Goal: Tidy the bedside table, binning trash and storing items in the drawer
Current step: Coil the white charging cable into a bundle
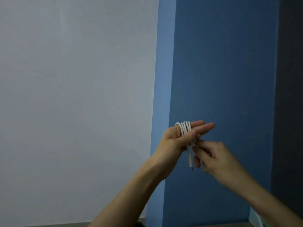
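Observation:
A white charging cable (185, 127) is wound in several loops around the straight fingers of my left hand (178, 138), whose thumb presses the loops down. A loose end with a plug (190, 163) hangs below that hand. My right hand (214, 158) is blurred and pinches the cable just under the loops. Both hands are raised in front of the wall. The bedside table, the drawer and the bin are out of view.
A white wall (73, 95) fills the left and a blue wall (221, 71) the right, with a dark panel (290, 95) at the far right. A white cord or fitting (259, 219) shows at the bottom right corner.

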Action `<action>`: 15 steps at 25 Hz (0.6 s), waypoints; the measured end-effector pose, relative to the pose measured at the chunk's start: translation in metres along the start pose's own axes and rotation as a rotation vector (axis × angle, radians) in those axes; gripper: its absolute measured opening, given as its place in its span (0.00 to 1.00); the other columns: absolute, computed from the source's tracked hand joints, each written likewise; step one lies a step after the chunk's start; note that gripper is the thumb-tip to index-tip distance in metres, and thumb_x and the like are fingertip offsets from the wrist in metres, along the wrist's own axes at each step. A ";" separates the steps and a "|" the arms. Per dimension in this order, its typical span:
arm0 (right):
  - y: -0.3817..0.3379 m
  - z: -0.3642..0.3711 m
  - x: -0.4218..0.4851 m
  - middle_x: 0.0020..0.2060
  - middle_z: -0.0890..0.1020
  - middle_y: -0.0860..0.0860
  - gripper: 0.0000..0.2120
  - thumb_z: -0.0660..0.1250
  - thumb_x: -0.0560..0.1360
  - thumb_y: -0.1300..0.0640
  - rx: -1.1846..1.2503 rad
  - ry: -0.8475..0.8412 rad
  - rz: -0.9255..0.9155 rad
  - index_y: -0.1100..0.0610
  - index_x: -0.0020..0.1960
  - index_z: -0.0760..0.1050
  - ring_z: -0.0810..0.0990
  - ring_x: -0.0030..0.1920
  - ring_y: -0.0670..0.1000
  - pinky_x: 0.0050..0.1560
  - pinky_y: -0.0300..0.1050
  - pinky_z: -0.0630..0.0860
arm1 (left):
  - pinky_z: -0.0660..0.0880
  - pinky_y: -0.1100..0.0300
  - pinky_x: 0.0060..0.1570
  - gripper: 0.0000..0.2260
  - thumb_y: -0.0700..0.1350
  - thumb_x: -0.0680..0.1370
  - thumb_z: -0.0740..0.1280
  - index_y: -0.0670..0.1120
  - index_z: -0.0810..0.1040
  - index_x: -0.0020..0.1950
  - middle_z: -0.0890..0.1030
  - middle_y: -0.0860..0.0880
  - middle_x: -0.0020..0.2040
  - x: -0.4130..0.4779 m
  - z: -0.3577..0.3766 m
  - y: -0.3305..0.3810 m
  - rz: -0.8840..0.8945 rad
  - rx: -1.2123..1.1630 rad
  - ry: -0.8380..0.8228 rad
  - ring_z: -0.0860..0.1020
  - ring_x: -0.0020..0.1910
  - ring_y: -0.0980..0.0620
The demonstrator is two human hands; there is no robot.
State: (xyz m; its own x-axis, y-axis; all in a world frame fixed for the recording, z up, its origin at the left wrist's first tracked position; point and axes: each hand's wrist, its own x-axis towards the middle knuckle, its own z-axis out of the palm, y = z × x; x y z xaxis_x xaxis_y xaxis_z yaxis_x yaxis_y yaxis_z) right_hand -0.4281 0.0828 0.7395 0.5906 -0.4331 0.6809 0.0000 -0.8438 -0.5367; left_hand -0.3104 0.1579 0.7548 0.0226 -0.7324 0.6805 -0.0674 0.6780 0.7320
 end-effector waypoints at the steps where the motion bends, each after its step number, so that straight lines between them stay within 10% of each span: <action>1: -0.001 -0.001 -0.004 0.23 0.77 0.49 0.15 0.60 0.77 0.57 -0.101 -0.040 -0.013 0.47 0.34 0.75 0.69 0.20 0.44 0.24 0.37 0.66 | 0.75 0.64 0.52 0.13 0.40 0.80 0.59 0.42 0.79 0.60 0.78 0.51 0.64 0.001 -0.002 0.000 0.001 0.052 0.035 0.78 0.58 0.57; 6: -0.015 -0.014 -0.017 0.28 0.78 0.49 0.10 0.58 0.77 0.52 -0.576 -0.186 -0.137 0.46 0.39 0.73 0.76 0.29 0.47 0.34 0.45 0.74 | 0.68 0.77 0.52 0.12 0.37 0.80 0.58 0.42 0.79 0.59 0.79 0.54 0.59 0.005 -0.014 0.002 0.020 0.399 0.037 0.76 0.55 0.68; 15: -0.044 -0.060 0.002 0.25 0.78 0.43 0.13 0.56 0.71 0.46 -0.959 -0.125 -0.618 0.45 0.34 0.76 0.75 0.25 0.47 0.24 0.43 0.69 | 0.72 0.53 0.60 0.12 0.41 0.79 0.56 0.44 0.78 0.44 0.83 0.41 0.41 0.000 -0.014 -0.008 0.006 0.470 -0.153 0.79 0.49 0.47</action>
State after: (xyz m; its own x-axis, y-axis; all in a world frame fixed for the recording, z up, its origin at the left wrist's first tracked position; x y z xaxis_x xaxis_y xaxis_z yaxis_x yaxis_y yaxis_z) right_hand -0.4753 0.0998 0.7940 0.7796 0.1284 0.6130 -0.2654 -0.8189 0.5089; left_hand -0.2956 0.1534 0.7493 -0.1236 -0.7534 0.6458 -0.5108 0.6063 0.6096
